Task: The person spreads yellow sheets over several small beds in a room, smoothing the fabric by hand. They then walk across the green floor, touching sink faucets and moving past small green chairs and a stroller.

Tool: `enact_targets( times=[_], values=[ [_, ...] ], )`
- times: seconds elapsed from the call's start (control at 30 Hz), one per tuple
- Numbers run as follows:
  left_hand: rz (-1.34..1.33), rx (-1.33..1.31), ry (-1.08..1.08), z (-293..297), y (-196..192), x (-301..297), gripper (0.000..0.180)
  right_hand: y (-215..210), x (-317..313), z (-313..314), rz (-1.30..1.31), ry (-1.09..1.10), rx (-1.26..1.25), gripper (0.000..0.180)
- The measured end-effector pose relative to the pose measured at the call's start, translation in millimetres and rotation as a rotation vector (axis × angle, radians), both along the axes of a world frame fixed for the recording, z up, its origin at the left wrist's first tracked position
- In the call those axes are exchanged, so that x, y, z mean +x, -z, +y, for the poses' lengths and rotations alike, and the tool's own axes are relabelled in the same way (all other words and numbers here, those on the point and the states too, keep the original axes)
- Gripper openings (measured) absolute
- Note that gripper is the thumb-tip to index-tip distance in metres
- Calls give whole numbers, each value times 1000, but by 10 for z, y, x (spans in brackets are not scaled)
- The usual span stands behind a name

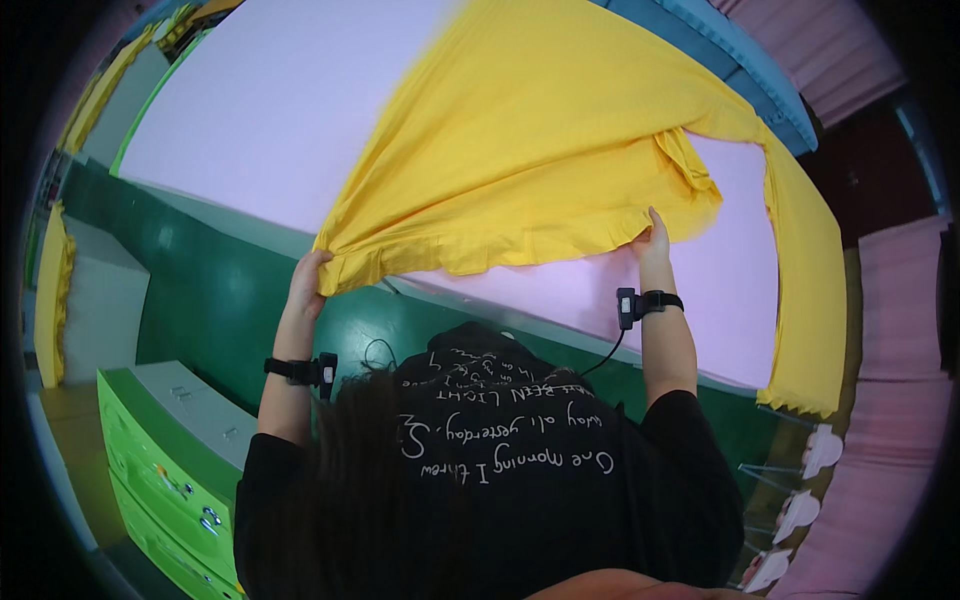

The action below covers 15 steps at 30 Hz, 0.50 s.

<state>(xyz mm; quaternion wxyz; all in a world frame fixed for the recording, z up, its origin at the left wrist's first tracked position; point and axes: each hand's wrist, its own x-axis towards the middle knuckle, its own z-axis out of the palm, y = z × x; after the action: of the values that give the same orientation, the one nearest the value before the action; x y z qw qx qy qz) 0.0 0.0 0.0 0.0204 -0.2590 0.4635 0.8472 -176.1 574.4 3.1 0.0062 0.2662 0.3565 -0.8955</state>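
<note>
Green flooring [250,300] runs below a wide pale-lilac table [270,110], with a bright green drawer unit [160,470] standing at the lower left and pink fabric stacks [900,330] along the right side. Nearest the camera is the person's black printed shirt [520,440], from which both forearms extend toward the table's near edge; each wrist carries a black strap-mounted device [300,370]. The left hand [308,280] is closed on the near left corner of a yellow cloth [540,130], fingers curled together and pinching the hem, just off the near edge of the table. The right hand [655,245] grips the same hem further right, above the table surface near its near edge; its fingers are pressed together against the fabric, thumb side hidden, so the exact pinch cannot be confirmed. Between the hands the hem hangs lifted and slightly rippled. Beyond them the cloth billows upward and spreads over the table's middle toward its far edge, while one long strip drapes down past the right edge. A blue surface [740,60] borders the far right corner.
</note>
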Motion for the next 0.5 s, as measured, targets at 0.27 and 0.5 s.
enact_targets(
  times=[0.27, 0.5],
  values=[
    [65, 277, -246, 41, 340, 79, 35, -609, 767, 131, 215, -214, 162, 24],
    [161, 405, -203, 225, 48, 153, 55, -517, 2279, 814, 161, 38, 365, 45]
  ],
)
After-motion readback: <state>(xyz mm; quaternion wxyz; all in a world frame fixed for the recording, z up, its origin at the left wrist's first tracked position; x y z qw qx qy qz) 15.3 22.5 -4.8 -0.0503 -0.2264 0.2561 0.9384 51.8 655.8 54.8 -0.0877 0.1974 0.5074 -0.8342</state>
